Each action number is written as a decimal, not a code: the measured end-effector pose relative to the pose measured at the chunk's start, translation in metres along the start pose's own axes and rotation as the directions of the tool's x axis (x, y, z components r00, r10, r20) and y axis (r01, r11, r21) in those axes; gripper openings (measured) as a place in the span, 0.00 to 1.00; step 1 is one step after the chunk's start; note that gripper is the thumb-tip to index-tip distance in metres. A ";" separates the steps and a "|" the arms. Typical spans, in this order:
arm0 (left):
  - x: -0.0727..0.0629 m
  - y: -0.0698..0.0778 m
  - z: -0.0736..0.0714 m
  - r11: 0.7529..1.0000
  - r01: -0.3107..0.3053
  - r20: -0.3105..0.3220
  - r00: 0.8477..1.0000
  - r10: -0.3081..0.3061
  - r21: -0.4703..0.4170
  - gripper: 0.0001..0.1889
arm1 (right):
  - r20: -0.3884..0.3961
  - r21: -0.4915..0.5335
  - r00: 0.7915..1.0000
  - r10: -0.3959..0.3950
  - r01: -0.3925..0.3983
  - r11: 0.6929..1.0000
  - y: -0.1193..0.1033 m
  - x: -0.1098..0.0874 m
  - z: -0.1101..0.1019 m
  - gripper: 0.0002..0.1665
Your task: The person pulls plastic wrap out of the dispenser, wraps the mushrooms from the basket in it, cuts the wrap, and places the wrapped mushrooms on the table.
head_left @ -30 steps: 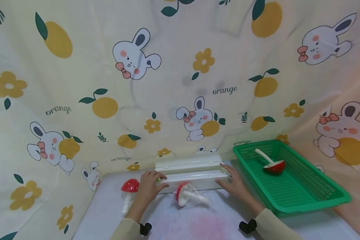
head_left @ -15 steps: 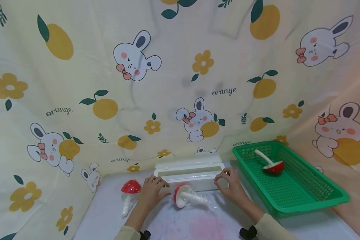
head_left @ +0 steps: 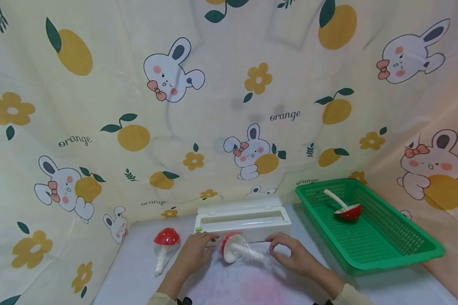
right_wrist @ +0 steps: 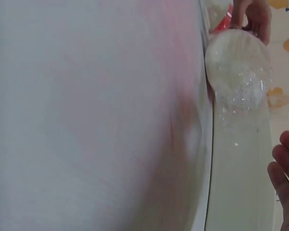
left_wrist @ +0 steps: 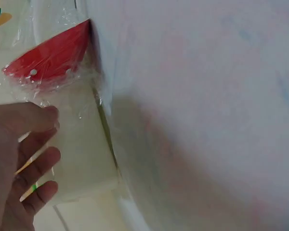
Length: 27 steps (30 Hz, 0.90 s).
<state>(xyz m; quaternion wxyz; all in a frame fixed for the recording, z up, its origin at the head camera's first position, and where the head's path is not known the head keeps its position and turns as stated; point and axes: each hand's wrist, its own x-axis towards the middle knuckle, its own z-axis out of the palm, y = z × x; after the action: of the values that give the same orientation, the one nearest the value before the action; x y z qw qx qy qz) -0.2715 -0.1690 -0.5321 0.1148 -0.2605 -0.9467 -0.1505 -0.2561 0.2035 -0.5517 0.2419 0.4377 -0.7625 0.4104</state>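
Toward the back of the table, a white cling film box (head_left: 244,232) stands with its lid raised. Just in front lies a toy mushroom (head_left: 230,250) with a red cap and white stem, loosely wrapped in clear cling film (left_wrist: 38,82). My left hand (head_left: 194,254) is by its cap, thumb and forefinger pinching at the film in the left wrist view. Past the stem's end, my right hand (head_left: 295,254) curls thumb and forefinger into a pinch on the nearly invisible film, the other fingers spread. The right wrist view cuts off part of this hand.
A second wrapped mushroom (head_left: 166,237) lies left of my left forearm. On the right, a green plastic basket (head_left: 389,267) holds an unwrapped mushroom (head_left: 349,212). Behind the table hangs a printed cloth (head_left: 213,127) with rabbits and oranges.
Both hands have come from the ends of the box toward me, down to either side of the wrapped mushroom. The open box now shows more fully; the mushroom has barely shifted.
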 end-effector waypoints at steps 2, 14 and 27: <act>0.000 0.001 0.001 1.000 0.007 0.007 1.000 -0.007 -0.025 0.23 | 0.015 0.021 1.000 -0.010 0.010 1.000 -0.002 -0.001 0.002 0.23; 0.003 0.007 0.009 0.895 0.114 0.032 0.993 -0.111 -0.432 0.16 | 0.205 0.245 0.939 0.277 -0.323 0.914 -0.005 -0.003 0.010 0.12; 0.004 -0.002 0.015 0.810 0.120 0.053 0.993 -0.109 -0.575 0.20 | 0.252 0.057 0.808 0.533 -0.562 0.825 -0.005 0.009 0.034 0.34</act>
<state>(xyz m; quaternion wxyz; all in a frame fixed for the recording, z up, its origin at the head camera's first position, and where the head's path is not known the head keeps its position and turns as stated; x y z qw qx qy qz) -0.2782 -0.1635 -0.5451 0.0129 -0.2269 -0.8716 -0.4342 -0.2568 0.1694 -0.5618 -0.0033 0.2572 -0.8505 0.4587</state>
